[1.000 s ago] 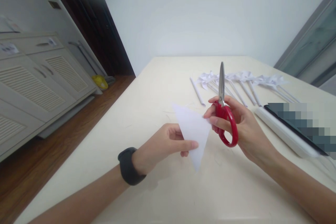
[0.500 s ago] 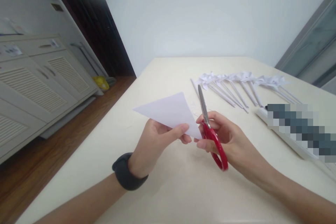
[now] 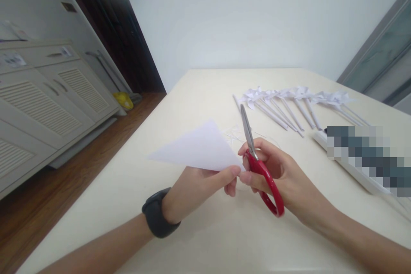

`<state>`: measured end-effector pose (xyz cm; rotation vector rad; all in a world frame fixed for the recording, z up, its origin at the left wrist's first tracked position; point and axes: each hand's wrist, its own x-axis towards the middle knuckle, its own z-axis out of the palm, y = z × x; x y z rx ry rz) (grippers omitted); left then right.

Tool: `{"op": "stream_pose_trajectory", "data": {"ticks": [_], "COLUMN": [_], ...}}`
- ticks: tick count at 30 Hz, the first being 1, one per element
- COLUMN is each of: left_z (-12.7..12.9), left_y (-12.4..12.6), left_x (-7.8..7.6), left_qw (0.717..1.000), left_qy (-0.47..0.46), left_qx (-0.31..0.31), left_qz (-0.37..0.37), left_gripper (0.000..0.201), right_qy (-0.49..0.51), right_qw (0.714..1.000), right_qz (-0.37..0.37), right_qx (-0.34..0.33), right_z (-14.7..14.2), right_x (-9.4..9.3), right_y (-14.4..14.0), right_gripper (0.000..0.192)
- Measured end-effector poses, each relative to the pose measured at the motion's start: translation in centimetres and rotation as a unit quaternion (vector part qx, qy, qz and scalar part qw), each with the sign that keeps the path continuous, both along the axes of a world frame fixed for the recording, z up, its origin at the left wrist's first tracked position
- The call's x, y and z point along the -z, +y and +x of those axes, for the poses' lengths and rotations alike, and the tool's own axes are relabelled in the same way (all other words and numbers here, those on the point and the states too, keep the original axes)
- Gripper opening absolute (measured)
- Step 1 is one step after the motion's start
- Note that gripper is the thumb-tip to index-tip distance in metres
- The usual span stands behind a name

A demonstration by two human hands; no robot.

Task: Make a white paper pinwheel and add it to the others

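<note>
A white paper triangle (image 3: 195, 147) is pinched at its lower right part by my left hand (image 3: 208, 184), which wears a black watch on the wrist. My right hand (image 3: 276, 169) holds red-handled scissors (image 3: 261, 167), blades together and pointing up and away from me. The thumb of my right hand meets the paper's right corner, close to my left thumb. Thin white paper strips (image 3: 234, 133) lie on the table just behind the paper.
Several white paper pinwheels (image 3: 298, 94) on rolled paper sticks lie in a row at the back right of the cream table (image 3: 192, 248). A long white object (image 3: 351, 165), partly blurred out, lies at the right. A louvred cabinet (image 3: 64, 94) stands to the left.
The paper triangle has turned, its left tip moving left and down. My left hand has slid toward its right corner. The scissors have tipped slightly, their handles moving right and down.
</note>
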<state>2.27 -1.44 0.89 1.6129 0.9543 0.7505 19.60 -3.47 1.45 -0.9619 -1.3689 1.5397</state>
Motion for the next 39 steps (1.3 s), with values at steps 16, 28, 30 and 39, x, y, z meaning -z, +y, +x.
{"op": "stream_pose_trajectory", "data": {"ticks": [16, 28, 30, 39], "left_z": [-0.4, -0.5, -0.5, -0.5], "left_y": [0.1, 0.2, 0.2, 0.1], "left_x": [0.2, 0.4, 0.4, 0.3], "left_qw": [0.985, 0.983, 0.984, 0.985], "left_qy": [-0.129, -0.060, -0.053, -0.035], "left_qx": [-0.105, -0.152, -0.152, -0.152], "left_qz": [0.053, 0.083, 0.083, 0.071], "left_gripper": [0.034, 0.043, 0.043, 0.042], "right_qy": [-0.072, -0.072, -0.070, -0.096], "right_qw": [0.982, 0.981, 0.982, 0.980], "right_qz": [0.028, -0.009, 0.007, 0.031], "right_qx": [-0.171, -0.177, -0.176, -0.172], "right_z": [1.8, 1.3, 1.4, 1.3], "right_x": [-0.7, -1.4, -1.0, -0.6], "right_y": [-0.1, -0.5, -0.4, -0.3], "right_gripper": [0.035, 0.032, 0.030, 0.030]}}
